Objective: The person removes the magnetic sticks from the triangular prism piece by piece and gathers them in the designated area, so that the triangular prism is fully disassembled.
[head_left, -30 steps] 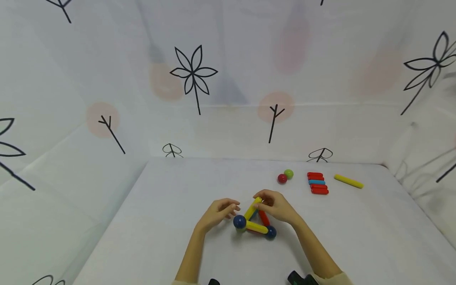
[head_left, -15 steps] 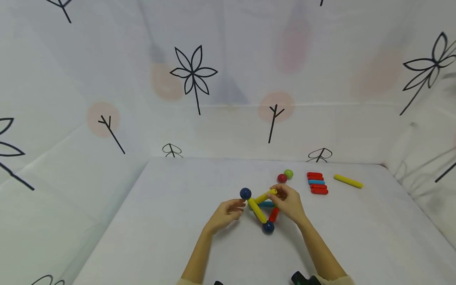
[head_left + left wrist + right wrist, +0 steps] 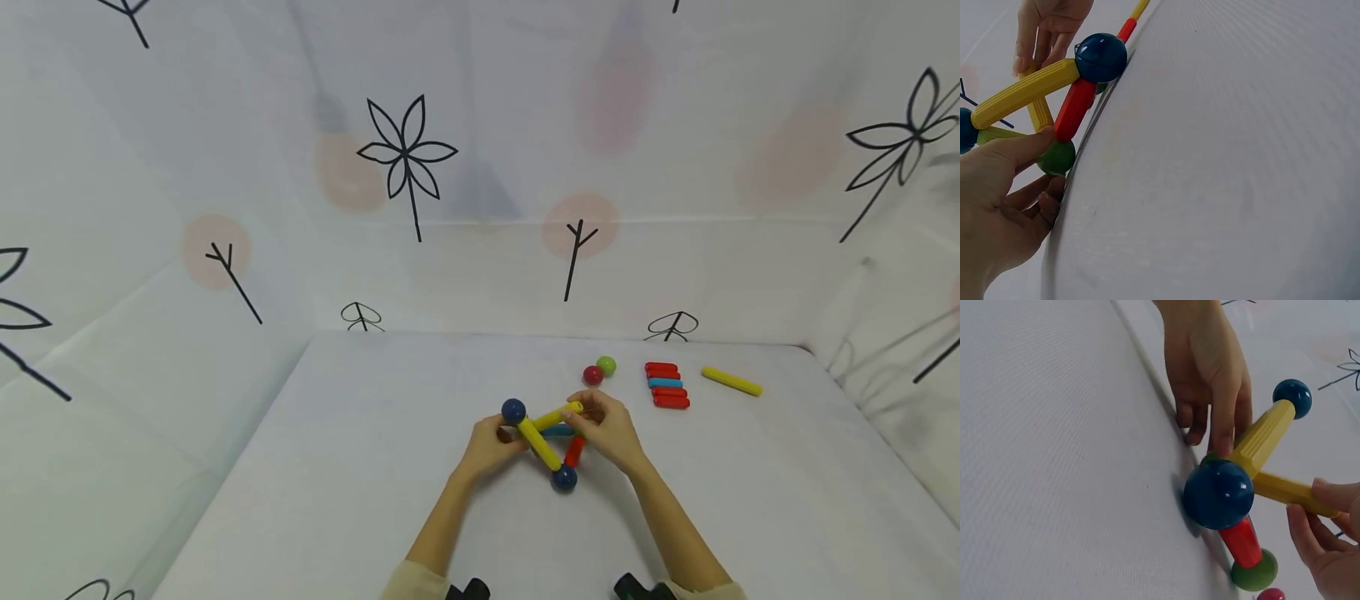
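Observation:
Between my hands is a frame of magnetic building rods and balls. A dark blue ball [image 3: 564, 477] forms its front corner, joined by a slanting yellow rod [image 3: 539, 443] to a raised dark blue ball [image 3: 513, 411]. My left hand [image 3: 487, 447] pinches a green ball [image 3: 1057, 159] at the lower left corner, thumb above and fingers below. A red rod [image 3: 1075, 109] runs from that ball to the front blue ball. My right hand [image 3: 611, 427] pinches the outer end of another yellow rod [image 3: 1291, 491] between thumb and fingertips. Farther back are a blue rod [image 3: 557, 431] and a second red rod [image 3: 575, 451].
Behind the frame lie a red ball [image 3: 592, 375] and a light green ball [image 3: 607, 365]. To their right is a row of red rods [image 3: 671, 402] with one blue rod [image 3: 665, 383] among them, then a loose yellow rod [image 3: 732, 381]. A printed cloth [image 3: 480, 275] hangs behind the table.
The frame has swung round, its raised blue ball going farther back. My right hand has moved right with the yellow rod; my left hand has come right and taken hold of the green ball.

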Action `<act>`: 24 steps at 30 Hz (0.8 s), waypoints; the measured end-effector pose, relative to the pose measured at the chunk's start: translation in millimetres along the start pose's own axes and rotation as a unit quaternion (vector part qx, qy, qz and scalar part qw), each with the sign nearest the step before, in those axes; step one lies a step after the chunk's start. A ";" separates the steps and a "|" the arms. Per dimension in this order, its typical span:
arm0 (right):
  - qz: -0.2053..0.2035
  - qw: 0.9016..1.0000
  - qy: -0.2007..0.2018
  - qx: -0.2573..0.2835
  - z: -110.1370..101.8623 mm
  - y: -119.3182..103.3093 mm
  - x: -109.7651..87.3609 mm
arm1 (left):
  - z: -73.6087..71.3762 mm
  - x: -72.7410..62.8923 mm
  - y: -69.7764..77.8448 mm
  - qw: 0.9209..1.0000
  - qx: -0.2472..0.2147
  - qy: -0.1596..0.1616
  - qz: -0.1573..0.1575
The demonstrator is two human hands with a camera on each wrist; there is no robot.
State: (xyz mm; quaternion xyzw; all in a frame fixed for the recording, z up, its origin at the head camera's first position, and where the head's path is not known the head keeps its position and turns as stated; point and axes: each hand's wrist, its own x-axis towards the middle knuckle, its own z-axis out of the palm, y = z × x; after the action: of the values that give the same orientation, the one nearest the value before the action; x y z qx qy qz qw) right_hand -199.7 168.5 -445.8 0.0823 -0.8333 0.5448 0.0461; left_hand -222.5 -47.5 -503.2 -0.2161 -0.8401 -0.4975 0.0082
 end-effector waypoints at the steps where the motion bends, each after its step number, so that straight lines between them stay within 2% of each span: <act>1: 0.001 1.000 -0.005 0.003 -0.4 -1.1 -0.4 | 0.5 0.2 0.3 1.000 0.008 0.003 0.005; 4: 0.007 1.000 -0.018 0.002 -0.8 -2.9 -0.4 | 2.0 0.7 0.8 0.999 0.026 0.012 0.014; 8: 0.000 1.000 -0.010 -0.019 1.2 8.1 4.5 | 2.6 0.6 1.4 0.999 0.041 0.024 0.017; 13: -0.030 0.998 0.029 -0.047 6.7 9.9 3.1 | 3.5 -0.9 0.2 0.999 0.037 0.031 0.020; 20: -0.122 0.985 0.101 -0.064 9.6 10.8 0.0 | 4.5 -1.1 -1.4 0.999 0.026 0.037 0.019; 22: -0.126 0.985 0.110 -0.049 8.2 10.6 0.0 | 4.5 -0.8 -1.6 0.999 0.025 0.036 0.019; 24: -0.113 0.988 0.104 -0.026 5.8 10.9 -0.7 | 4.5 -1.0 -2.2 0.999 0.022 0.033 0.019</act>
State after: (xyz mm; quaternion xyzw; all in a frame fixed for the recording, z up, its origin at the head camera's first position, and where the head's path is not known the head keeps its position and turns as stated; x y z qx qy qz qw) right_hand -201.0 167.5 -458.0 0.1178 -0.8231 0.5196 0.1966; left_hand -221.5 -45.0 -507.5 -0.2153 -0.8457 -0.4858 0.0500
